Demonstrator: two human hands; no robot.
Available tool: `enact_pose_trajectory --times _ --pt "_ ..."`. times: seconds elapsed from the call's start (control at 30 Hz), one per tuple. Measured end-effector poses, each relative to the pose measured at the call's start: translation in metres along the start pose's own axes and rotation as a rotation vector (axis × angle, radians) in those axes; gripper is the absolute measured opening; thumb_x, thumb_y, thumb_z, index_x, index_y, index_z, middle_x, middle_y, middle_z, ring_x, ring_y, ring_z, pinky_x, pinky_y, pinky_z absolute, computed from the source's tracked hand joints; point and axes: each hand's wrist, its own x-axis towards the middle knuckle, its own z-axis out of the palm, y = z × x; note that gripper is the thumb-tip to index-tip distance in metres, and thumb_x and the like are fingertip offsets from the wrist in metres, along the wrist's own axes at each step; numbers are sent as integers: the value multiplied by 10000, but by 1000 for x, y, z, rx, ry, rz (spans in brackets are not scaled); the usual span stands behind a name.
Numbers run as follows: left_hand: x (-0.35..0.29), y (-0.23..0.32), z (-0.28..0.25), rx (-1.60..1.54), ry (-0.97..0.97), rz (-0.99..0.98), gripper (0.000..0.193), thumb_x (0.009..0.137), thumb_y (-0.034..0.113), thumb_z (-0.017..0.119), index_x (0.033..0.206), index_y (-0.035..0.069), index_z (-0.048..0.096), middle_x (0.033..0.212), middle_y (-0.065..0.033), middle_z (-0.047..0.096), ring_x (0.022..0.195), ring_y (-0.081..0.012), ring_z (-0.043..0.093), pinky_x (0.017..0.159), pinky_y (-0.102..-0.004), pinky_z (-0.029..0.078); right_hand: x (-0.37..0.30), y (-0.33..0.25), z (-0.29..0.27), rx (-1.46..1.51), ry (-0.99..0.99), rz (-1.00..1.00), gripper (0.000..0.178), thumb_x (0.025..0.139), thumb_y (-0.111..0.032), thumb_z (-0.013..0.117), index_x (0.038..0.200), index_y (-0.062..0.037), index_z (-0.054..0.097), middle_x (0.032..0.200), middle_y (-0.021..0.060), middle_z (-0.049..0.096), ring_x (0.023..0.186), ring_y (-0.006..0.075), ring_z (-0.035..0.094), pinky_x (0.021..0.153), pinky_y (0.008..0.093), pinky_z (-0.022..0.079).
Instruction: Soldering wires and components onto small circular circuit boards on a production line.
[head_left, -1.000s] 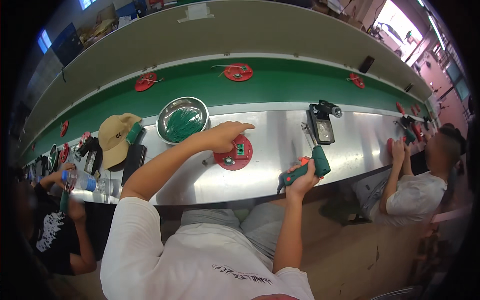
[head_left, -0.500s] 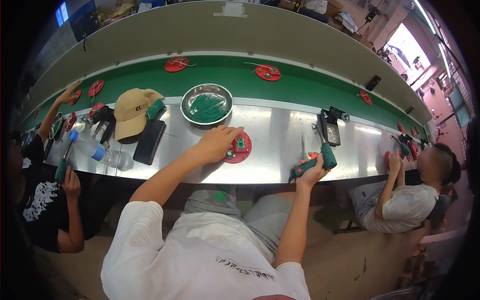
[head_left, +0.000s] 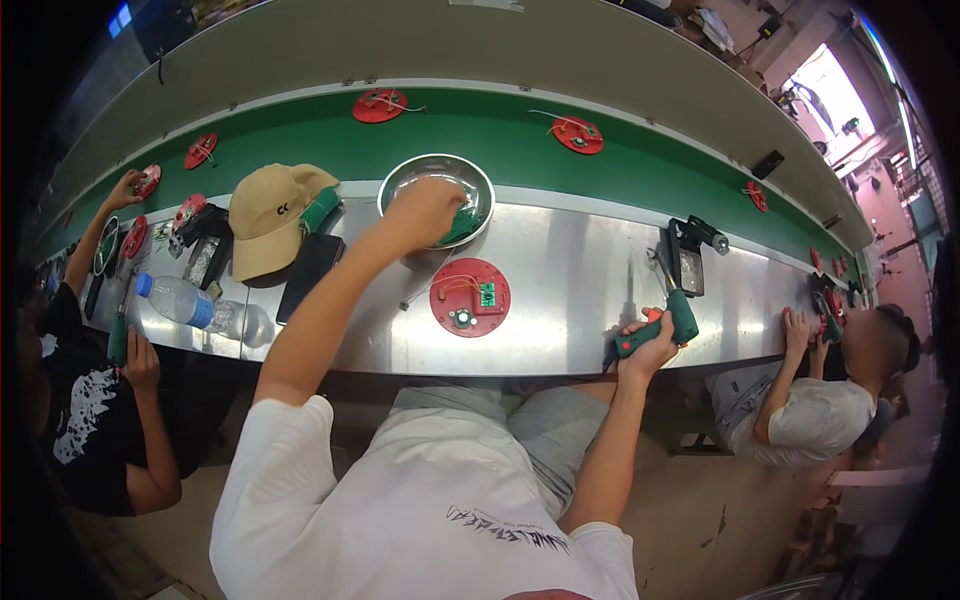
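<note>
My left hand (head_left: 428, 212) is inside a round metal bowl (head_left: 388, 186) with thin green wires (head_left: 466, 224) in it. Its fingers are curled down and closed among the wires; whatever they pinch is hidden. Below the bowl a red round plate (head_left: 468, 270) lies on the bench, bearing a small green circuit board (head_left: 487, 295), thin wires and a round part. My right hand (head_left: 652, 345) is wrapped around a green soldering gun (head_left: 683, 316) near the front edge, its tip pointing up and away toward a black soldering stand (head_left: 688, 262).
At left are a tan cap (head_left: 268, 225), a dark phone (head_left: 308, 280) and a lying water bottle (head_left: 195, 305). More red plates (head_left: 578, 135) sit on the green strip (head_left: 470, 125) behind. People work on both sides, one in black (head_left: 90, 400), one in white (head_left: 800, 410).
My left hand has left the red plate and moved up into the bowl, uncovering the plate. My right hand still holds the soldering gun. The view has shifted slightly.
</note>
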Motion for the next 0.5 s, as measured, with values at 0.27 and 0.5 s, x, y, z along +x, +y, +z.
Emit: enact_pose_trajectory --times 0.27,0.5 --pt "47 -53 47 253 -133 -257 185 811 183 645 899 37 717 894 -215 712 891 -395 692 808 -503 550 3 7 9 -13 19 -19 321 990 -304 548 924 6 594 706 96 598 493 185 547 465 329 467" --pt "39 -63 24 -97 84 -220 164 877 142 638 952 4 687 916 -170 714 811 -299 684 785 -413 538 6 10 3 -14 -15 34 369 1007 -340 513 936 3 627 570 78 537 481 192 529 483 316 458"
